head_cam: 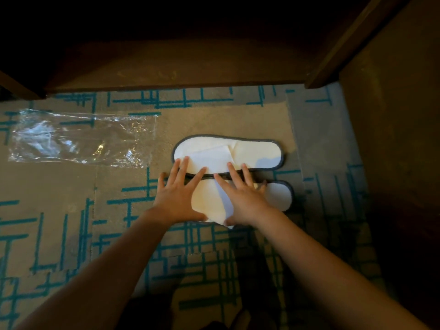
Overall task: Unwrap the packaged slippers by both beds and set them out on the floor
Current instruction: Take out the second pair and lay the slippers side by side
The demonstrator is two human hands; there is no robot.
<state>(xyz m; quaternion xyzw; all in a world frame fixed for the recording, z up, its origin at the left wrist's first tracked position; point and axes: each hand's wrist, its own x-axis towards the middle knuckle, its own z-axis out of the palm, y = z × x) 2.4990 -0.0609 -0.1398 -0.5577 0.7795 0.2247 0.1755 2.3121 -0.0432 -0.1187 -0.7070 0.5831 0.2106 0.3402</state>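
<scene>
Slippers, two of them, lie side by side on the patterned carpet [71, 186], their long sides touching: the far slipper [257, 151] sits closer to the dark wooden furniture [166, 65], and the near slipper [278, 194] is closer to the person. Both are white with a dark grey edging, and both are out of their wrapping. Each shows a flattened white upper band across it. Two hands press down on the pair. The left hand [175, 198] lies flat with its fingers [184, 166] spread and straight, the fingertips reaching onto the far slipper while the palm covers the left end of the near one. The right hand [242, 198] also lies flat, fingers straight and splayed, across the middle of the near slipper with its tips on the seam between the two. Neither hand curls round anything; both are released and simply pressing. One empty clear plastic bag [81, 139], crumpled and glossy, lies on the carpet to the left of the slippers, well apart from them. The carpet is tan with teal line patterns.
</scene>
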